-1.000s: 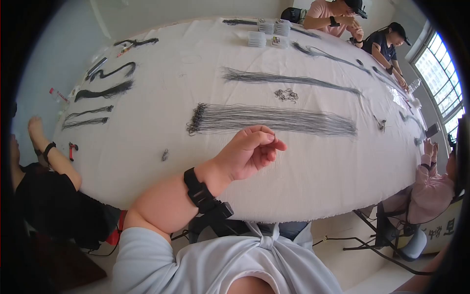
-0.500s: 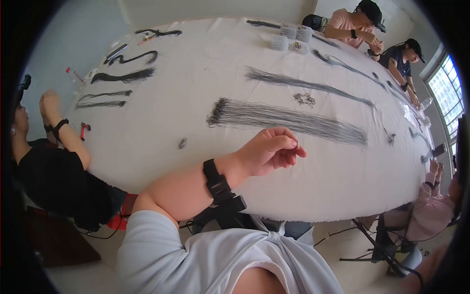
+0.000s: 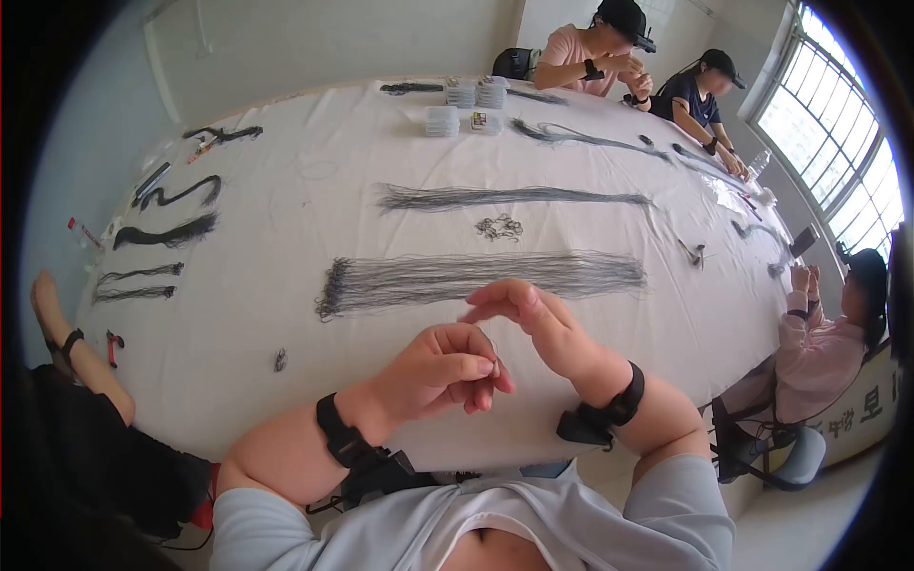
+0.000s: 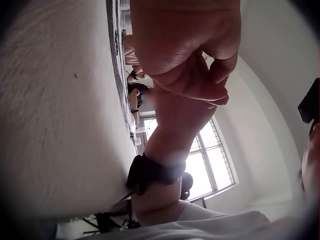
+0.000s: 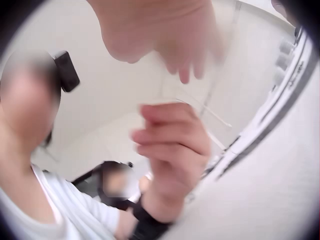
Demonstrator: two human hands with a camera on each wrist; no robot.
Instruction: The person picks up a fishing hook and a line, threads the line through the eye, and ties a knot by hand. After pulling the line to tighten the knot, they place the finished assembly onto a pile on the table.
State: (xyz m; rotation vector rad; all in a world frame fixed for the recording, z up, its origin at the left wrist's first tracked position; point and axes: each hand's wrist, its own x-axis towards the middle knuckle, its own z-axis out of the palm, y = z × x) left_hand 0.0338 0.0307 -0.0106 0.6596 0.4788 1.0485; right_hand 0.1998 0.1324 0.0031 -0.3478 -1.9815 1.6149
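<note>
My left hand (image 3: 440, 369) is raised over the near side of the table, thumb and index finger pinching a thin thread-like strand (image 3: 494, 344). A short curve of it shows above those fingertips in the right wrist view. Close beside and slightly above, my right hand (image 3: 535, 324) has its fingers extended toward the left one, with nothing visible in them. Just beyond both hands lies a wide spread of thin dark strands (image 3: 486, 276), bunched and tangled at its left end (image 3: 331, 288). The right hand (image 5: 165, 32) is blurred in its wrist view.
Behind lie a second dark bundle (image 3: 514, 197) and a loose heap of curly dark bits (image 3: 500, 226). Clear plastic boxes (image 3: 442, 121) stand farther back. A small dark clump (image 3: 280, 360) and red-handled pliers (image 3: 115, 348) are at left. Other people sit around the white-covered table (image 3: 219, 324).
My right hand has come into view from the right and reached up beside the left hand. The left keeps its pinch. The head view has swung, shifting the whole scene.
</note>
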